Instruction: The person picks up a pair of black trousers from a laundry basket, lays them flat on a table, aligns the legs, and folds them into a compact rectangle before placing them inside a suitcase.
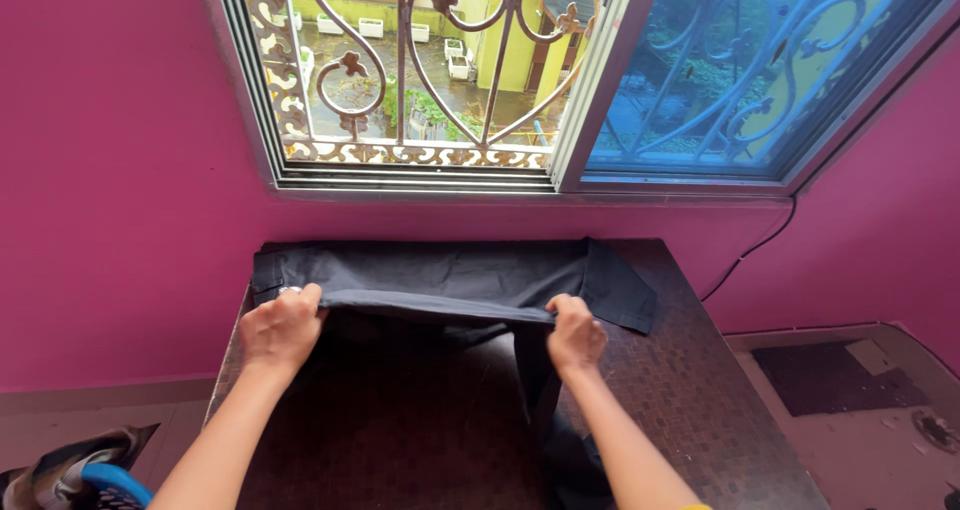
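Dark garment (450, 270) spread across the far half of a brown, mosaic-patterned table (700, 410), pushed up against a magenta wall (120, 170) beneath an open window with a scrolled iron grille (400, 70). Folded edge of the cloth lifted and stretched taut between two hands, apparently to keep the crease straight and the layers aligned.

Left hand (280, 328) closed on the left end of that fold, near the table's left edge, fingers curled over the top, something small and shiny showing at the knuckles, too small to identify. Right hand (575, 332) closed likewise on the right end, roughly at the table's middle, knuckles up, fingertips tucked under the cloth. Both grips tight, pinching fabric, nothing else held.

Bulk of the garment lying flat beyond the hands, toward the table's far edge, with one flap (620, 290) running out to the right past the right hand, toward the far right corner. A narrower strip of the same dark cloth (540, 390) hanging from under the right hand toward the near edge and dropping out of sight between the forearms. Near part of the tabletop in shadow.

Patterned cloth and a blue curved rim (110, 480) visible low at the left, off the table, on the floor side. Blue-tinted sliding pane (720, 70) at the right of the window.
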